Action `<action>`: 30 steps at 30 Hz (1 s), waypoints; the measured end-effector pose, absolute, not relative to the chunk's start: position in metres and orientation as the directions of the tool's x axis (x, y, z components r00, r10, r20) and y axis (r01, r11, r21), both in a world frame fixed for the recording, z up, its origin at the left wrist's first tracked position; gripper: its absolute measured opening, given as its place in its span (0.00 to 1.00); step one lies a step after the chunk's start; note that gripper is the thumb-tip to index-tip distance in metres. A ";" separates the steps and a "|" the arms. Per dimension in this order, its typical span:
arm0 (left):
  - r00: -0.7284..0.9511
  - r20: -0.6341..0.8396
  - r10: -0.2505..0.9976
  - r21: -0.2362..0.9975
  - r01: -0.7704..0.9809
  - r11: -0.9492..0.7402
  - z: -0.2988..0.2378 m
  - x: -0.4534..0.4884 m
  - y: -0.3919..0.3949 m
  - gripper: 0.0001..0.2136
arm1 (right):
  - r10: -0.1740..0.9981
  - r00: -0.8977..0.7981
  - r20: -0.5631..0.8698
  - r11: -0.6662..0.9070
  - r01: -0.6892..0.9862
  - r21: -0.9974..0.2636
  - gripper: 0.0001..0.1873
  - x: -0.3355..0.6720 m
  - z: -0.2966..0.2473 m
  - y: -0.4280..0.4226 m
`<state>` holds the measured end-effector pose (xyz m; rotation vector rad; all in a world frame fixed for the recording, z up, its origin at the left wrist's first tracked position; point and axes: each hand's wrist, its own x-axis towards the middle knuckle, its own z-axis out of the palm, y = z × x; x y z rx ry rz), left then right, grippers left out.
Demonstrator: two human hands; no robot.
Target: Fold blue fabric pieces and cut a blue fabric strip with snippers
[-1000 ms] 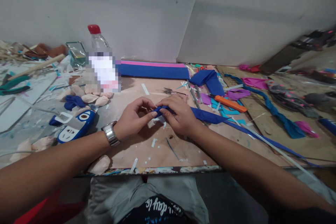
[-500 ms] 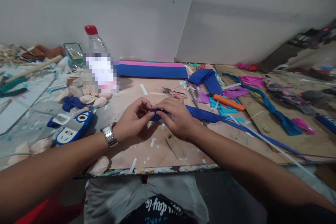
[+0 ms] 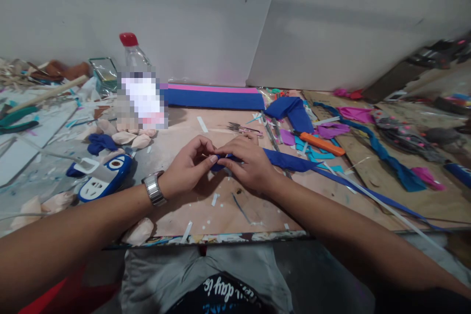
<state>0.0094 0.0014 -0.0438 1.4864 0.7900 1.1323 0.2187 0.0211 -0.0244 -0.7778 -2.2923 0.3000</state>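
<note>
A long blue fabric strip (image 3: pixel 290 160) runs from between my hands out to the right, over the table edge. My left hand (image 3: pixel 189 164), with a metal watch on its wrist, pinches the strip's left end between thumb and fingers. Right beside it, my right hand (image 3: pixel 246 161) grips the same strip with its thumb below and fingers over the top. The bit of cloth between the fingertips looks folded or bunched; my fingers partly hide it. Just beyond my right hand lie thread snips (image 3: pixel 245 129) with a pinkish handle.
Behind lies a stack of blue and pink fabric (image 3: pixel 217 98). An orange utility knife (image 3: pixel 320 143) rests among scraps at right. On the left are a blue-white power strip (image 3: pixel 105 179), pale cloth petals (image 3: pixel 127 138), green-handled pliers (image 3: pixel 20 120) and a red-capped bottle (image 3: pixel 136 56) behind a blurred phone.
Both hands stay in nearly the same place on the blue strip, with only slight finger movement. The whole view has shifted very slightly.
</note>
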 end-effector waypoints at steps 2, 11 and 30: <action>0.335 0.247 0.909 0.969 -0.106 -0.225 -0.044 0.009 0.002 0.09 | 0.606 -0.583 0.542 0.796 0.445 -0.411 0.07 0.219 -0.024 0.021; 0.316 0.295 0.902 0.955 -0.111 -0.274 -0.045 0.010 0.002 0.10 | 0.650 -0.523 0.552 0.760 0.449 -0.470 0.05 0.219 -0.025 0.022; 0.335 0.221 0.916 0.972 -0.002 -0.234 -0.038 0.007 0.002 0.08 | 0.658 -0.473 0.586 0.752 0.451 -0.481 0.06 0.219 -0.024 0.023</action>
